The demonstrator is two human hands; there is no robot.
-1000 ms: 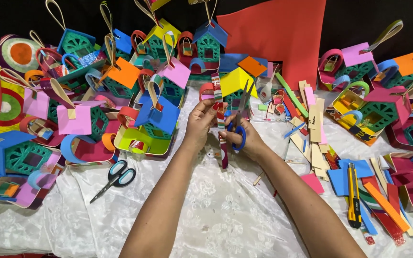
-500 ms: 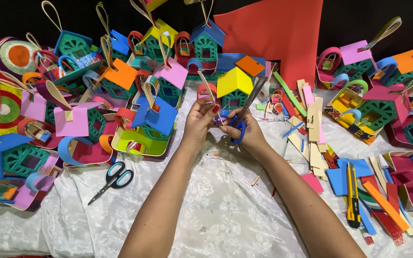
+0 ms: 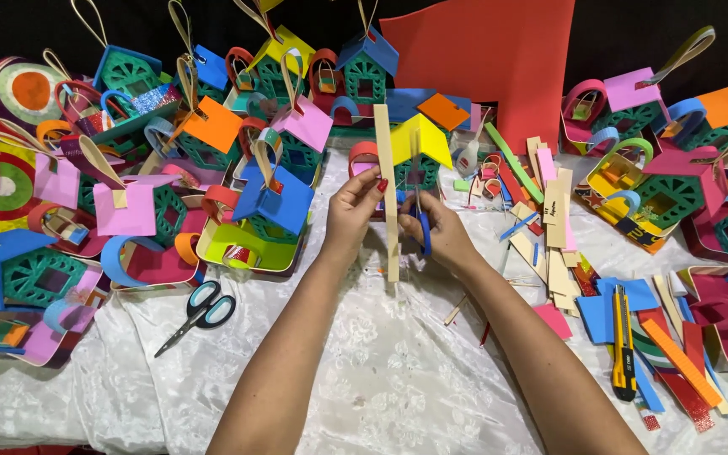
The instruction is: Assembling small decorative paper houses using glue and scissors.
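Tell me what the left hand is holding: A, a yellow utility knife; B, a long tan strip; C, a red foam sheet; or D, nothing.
B: the left hand pinches a long tan strip upright, beside the right hand with blue-handled scissors.

left hand pinches upright beige strip | right hand grips blue-handled scissors beside it

strip: beige, long, upright | scissors: blue-handled, alongside
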